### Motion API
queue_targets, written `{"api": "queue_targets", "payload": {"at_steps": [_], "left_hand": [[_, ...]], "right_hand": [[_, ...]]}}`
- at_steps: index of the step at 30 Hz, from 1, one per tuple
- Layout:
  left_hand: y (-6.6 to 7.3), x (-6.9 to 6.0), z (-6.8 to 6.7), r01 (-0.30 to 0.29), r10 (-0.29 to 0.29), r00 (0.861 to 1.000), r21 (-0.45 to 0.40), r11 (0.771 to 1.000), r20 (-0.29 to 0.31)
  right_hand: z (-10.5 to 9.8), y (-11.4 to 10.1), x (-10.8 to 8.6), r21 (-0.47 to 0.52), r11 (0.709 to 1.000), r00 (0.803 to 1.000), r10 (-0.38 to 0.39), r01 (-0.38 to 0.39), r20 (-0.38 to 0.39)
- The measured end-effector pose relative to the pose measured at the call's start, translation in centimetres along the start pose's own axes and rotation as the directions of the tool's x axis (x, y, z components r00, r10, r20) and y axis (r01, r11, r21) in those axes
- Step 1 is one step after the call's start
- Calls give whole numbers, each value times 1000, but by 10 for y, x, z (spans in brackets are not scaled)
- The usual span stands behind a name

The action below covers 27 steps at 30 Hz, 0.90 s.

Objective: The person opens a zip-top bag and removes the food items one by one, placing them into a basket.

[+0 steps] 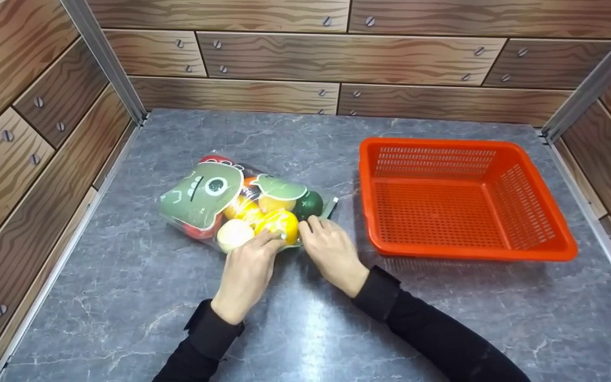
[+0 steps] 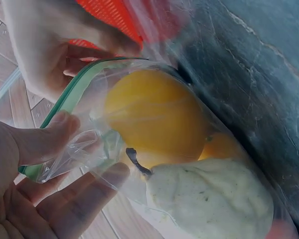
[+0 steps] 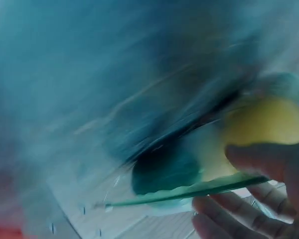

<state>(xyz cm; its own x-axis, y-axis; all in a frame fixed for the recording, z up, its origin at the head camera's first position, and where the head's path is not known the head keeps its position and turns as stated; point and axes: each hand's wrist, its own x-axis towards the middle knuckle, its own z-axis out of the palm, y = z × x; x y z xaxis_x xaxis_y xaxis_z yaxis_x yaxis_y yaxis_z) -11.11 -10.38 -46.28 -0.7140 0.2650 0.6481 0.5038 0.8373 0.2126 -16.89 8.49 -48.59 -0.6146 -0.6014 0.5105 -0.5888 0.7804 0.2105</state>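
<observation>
We find the cartoon-printed zip bag (image 1: pixel 202 193) left of the orange basket (image 1: pixel 475 253) on the counter (image 1: pixel 125 297); left hand (image 1: pixel 247 270) and right hand (image 1: pixel 333 255) pinch its green-edged mouth (image 2: pixel 72 94), presumably to steady the limp film.

Clear bag (image 1: pixel 199 196), left side of desk (image 1: pixel 98 292): printed green patches (image 1: pixel 284 188) hide some contents, kinds unreadable beneath. Right-wrist view smeared; dark green item (image 3: pixel 167 172) and yellow item (image 3: pixel 264 124) lack crisp edges. Both black sleeves (image 1: pixel 443 329) cut off by the head view's near edge.
</observation>
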Motion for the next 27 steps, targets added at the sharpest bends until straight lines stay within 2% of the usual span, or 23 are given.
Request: {"api": "queue_targets", "payload": {"at_steps": [3, 6, 11, 14, 20, 25, 27], "left_hand": [[-1, 1, -3, -3, 3, 1000, -2, 1000, -24], [-3, 3, -8, 1, -1, 998, -6, 1000, -63], [-5, 7, -24, 7, -14, 991, -49, 999, -133], [-5, 13, -36, 5, -18, 986, -80, 997, -165], [-4, 30, -63, -53, 16, 974, -157, 986, -226], [0, 39, -84, -77, 6, 965, -262, 962, -262], [2, 41, -91, -73, -12, 962, -300, 951, -273]], "right_hand": [[5, 3, 0, -89, 996, 998, -21, 15, -67], [1, 5, 0, -96, 995, 993, -34, 24, -109], [-13, 5, -2, -2, 999, 984, -47, 47, -174], [-22, 7, -1, 76, 996, 972, -20, 39, -233], [-38, 12, 4, 206, 978, 922, 69, 13, -382], [-54, 21, 4, 286, 955, 871, 76, 77, -486], [-58, 27, 0, 296, 951, 858, 76, 91, -508]]}}
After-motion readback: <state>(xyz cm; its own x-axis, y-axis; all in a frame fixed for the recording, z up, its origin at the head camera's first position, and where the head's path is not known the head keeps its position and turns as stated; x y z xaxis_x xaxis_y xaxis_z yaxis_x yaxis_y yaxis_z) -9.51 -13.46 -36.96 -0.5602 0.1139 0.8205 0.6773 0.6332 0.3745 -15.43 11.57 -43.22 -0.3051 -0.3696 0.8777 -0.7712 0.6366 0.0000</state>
